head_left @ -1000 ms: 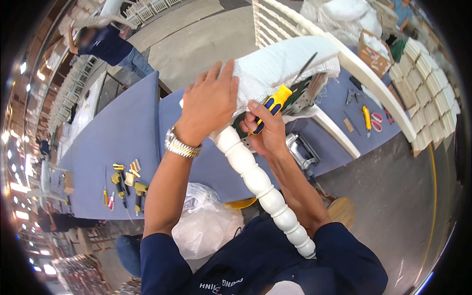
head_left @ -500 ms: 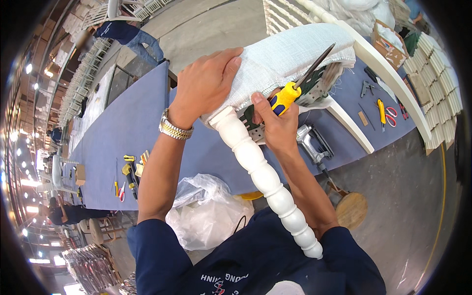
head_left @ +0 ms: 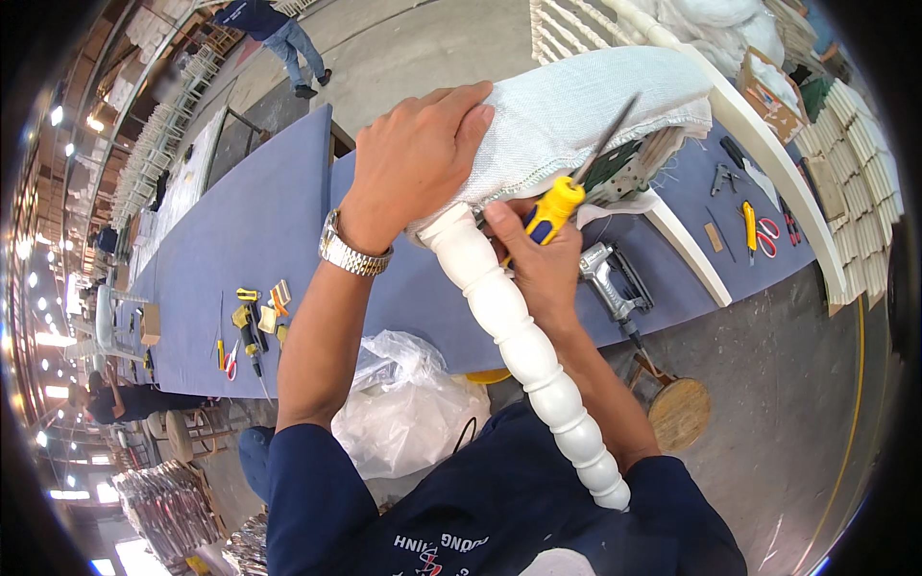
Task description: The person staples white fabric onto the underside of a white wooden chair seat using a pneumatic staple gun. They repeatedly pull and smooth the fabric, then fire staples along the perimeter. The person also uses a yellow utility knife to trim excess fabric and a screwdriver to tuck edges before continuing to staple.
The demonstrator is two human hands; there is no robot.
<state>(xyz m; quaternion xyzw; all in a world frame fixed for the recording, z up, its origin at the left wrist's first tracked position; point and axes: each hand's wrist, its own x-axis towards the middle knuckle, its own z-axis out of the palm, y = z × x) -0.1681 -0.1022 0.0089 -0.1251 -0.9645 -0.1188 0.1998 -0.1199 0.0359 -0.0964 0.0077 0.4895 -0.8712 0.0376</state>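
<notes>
A white chair lies tipped on the table, its turned, beaded leg (head_left: 523,341) pointing toward my chest. Pale woven fabric covers the chair seat (head_left: 595,101), with a loose, frayed edge along its underside. My left hand (head_left: 418,158) presses on the seat near the leg's top, fingers curled over the fabric. In my right hand (head_left: 547,269) is a screwdriver (head_left: 557,204) with a yellow and blue handle, its dark shaft slanting up and away. The right thumb lies along the handle near the seat's lower edge; the other fingers are partly hidden beneath.
On the blue-grey table (head_left: 240,230) lie a staple gun (head_left: 615,280), a yellow cutter (head_left: 749,226), red-handled scissors (head_left: 766,235) and a yellow power tool (head_left: 248,331). A plastic bag (head_left: 403,413) and a round wooden stool (head_left: 680,413) stand nearby. A person (head_left: 279,38) is at the far left.
My right hand and the screwdriver have shifted slightly lower against the seat, the handle tilting a little more upright. The view has shifted slightly, and the far person has moved.
</notes>
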